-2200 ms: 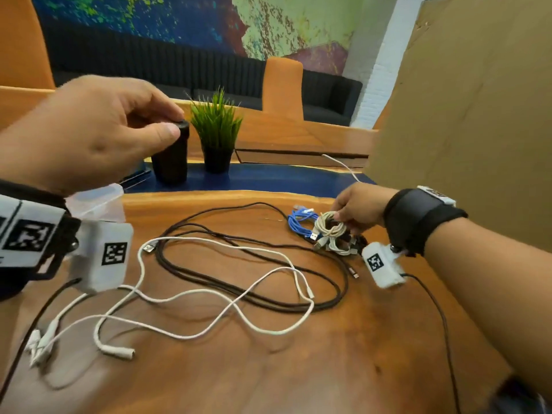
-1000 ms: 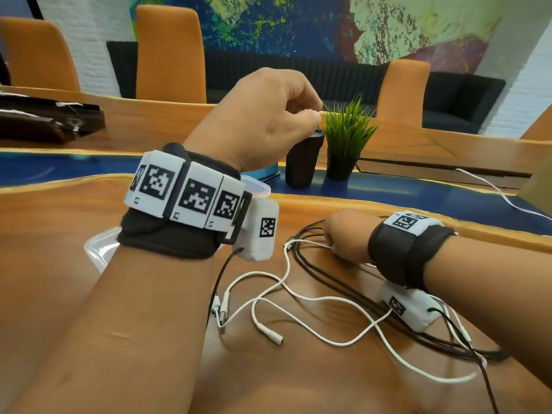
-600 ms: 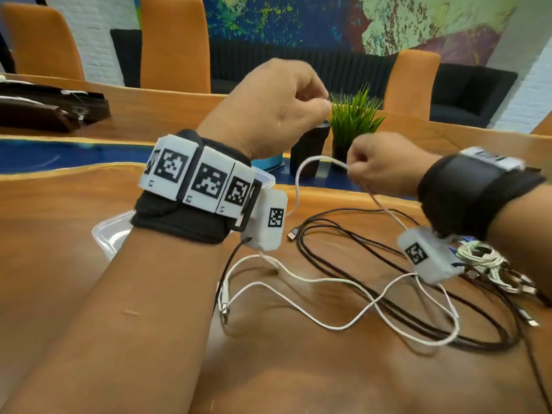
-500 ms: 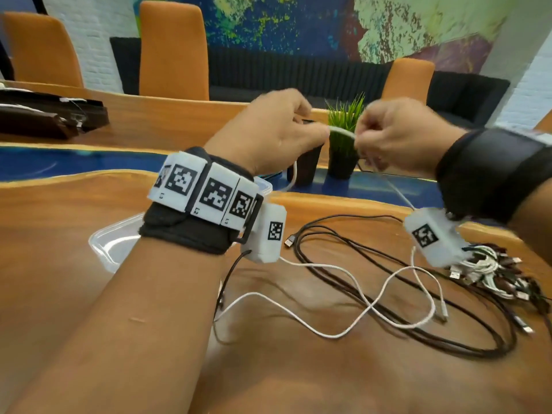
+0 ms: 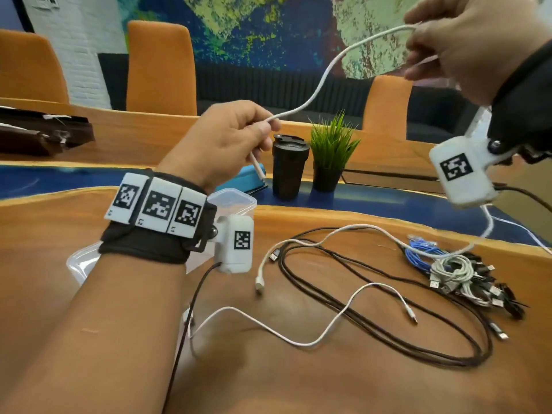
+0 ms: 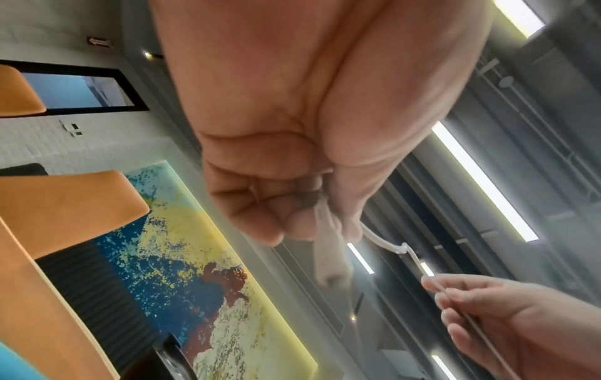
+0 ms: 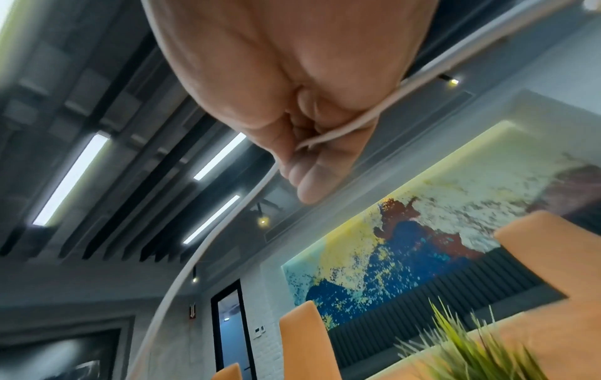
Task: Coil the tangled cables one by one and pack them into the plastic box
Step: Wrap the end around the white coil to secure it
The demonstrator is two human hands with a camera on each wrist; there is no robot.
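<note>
A thin white cable (image 5: 321,82) stretches in the air between my two hands. My left hand (image 5: 263,130) pinches it near its plug (image 5: 257,167), which hangs below the fingers; the left wrist view shows the plug (image 6: 328,252) under the curled fingers. High at the upper right, my right hand (image 5: 418,46) grips the same cable (image 7: 341,131), whose remaining length drops to the table. The clear plastic box (image 5: 236,201) stands behind my left wrist. A long black cable (image 5: 388,330) and another white cable (image 5: 298,339) lie loose on the wooden table.
A bundle of blue, white and black cables (image 5: 454,273) sits at the table's right. A black tumbler (image 5: 289,165), a potted plant (image 5: 331,156) and a blue object (image 5: 245,174) stand on the blue strip beyond. Orange chairs (image 5: 161,67) and a dark bag (image 5: 38,135) are farther back.
My right hand has risen up and to the right, away from the left hand, drawing out a length of white cable between them. More of that cable has lifted off the table.
</note>
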